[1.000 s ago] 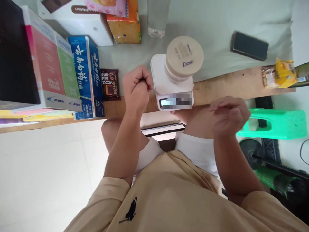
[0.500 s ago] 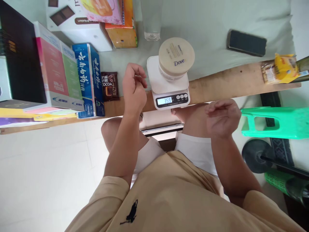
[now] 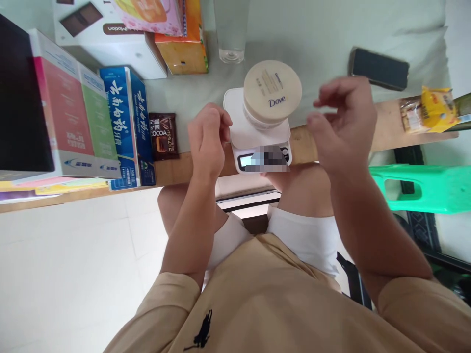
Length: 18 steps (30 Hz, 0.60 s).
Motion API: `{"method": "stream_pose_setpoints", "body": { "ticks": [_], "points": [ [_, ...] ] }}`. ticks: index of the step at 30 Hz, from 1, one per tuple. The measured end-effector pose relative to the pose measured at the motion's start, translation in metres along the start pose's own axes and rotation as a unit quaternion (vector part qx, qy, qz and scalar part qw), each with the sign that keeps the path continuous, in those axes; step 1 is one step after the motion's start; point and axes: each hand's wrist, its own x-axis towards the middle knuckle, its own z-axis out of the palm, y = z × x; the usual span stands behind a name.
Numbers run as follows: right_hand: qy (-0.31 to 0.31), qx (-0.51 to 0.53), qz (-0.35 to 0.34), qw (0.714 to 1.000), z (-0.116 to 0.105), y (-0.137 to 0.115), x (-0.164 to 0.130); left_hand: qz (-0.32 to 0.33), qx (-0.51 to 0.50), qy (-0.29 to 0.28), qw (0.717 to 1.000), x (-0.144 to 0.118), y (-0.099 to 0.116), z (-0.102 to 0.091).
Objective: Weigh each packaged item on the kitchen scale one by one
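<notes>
A round cream Dove jar (image 3: 272, 93) stands on a small white kitchen scale (image 3: 257, 135) at the near edge of the table. My left hand (image 3: 208, 137) hovers just left of the scale with its fingers curled in and nothing in them. My right hand (image 3: 344, 122) is raised to the right of the jar, fingers loosely apart and empty, not touching it. The scale's display faces me near the table edge.
A brown cocoa packet (image 3: 164, 136) lies left of my left hand, beside blue (image 3: 127, 125) and red-green boxes (image 3: 69, 108). An empty glass (image 3: 230, 29) and an orange box (image 3: 182, 41) stand behind the scale. A dark phone (image 3: 379, 68), a yellow snack packet (image 3: 429, 110) and a green stool (image 3: 423, 189) are on the right.
My right hand has risen from below the table edge to beside the jar. My left hand stayed next to the scale, its fingers curling in slightly.
</notes>
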Motion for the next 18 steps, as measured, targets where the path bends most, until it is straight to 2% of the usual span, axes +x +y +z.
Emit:
{"method": "stream_pose_setpoints", "body": {
  "ticks": [4,7,12,16,18],
  "points": [
    [-0.119,-0.15,-0.023,0.981,0.019,-0.03,0.046,0.027,0.033,-0.002,0.999,0.001,-0.001,-0.001],
    [-0.164,-0.172,-0.001,0.971,0.033,-0.036,0.058,0.024,0.041,-0.001,0.999,-0.001,0.001,-0.008],
    [-0.17,-0.147,-0.011,0.974,0.042,-0.03,0.052,0.018,0.042,0.006,0.999,-0.003,0.005,-0.016],
    [-0.155,-0.153,0.044,0.975,0.043,-0.032,0.049,0.034,0.018,0.005,0.999,-0.002,0.002,-0.016],
    [-0.143,-0.15,0.049,0.977,0.036,-0.031,0.047,0.036,0.009,-0.001,0.999,-0.002,-0.001,-0.015]
  ]
}}
